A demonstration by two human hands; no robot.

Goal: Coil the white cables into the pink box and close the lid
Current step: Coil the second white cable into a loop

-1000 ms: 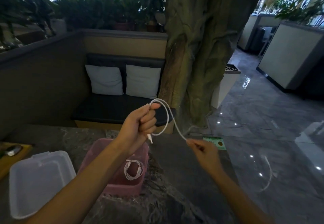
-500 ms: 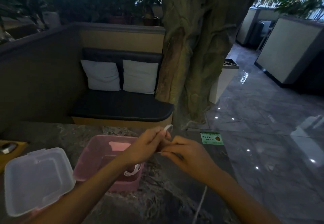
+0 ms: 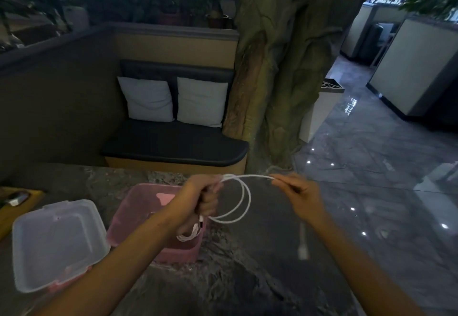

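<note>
Open pink box, coiled white cable inside.

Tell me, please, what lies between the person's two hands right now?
In the head view, a short run of white cable stretches between the left hand and the right hand, with coiled loops hanging below it.

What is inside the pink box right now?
Inside the pink box a coiled white cable shows at its near right side, partly hidden behind the left hand. The forearm covers more of the interior, so anything else there cannot be seen.
</note>
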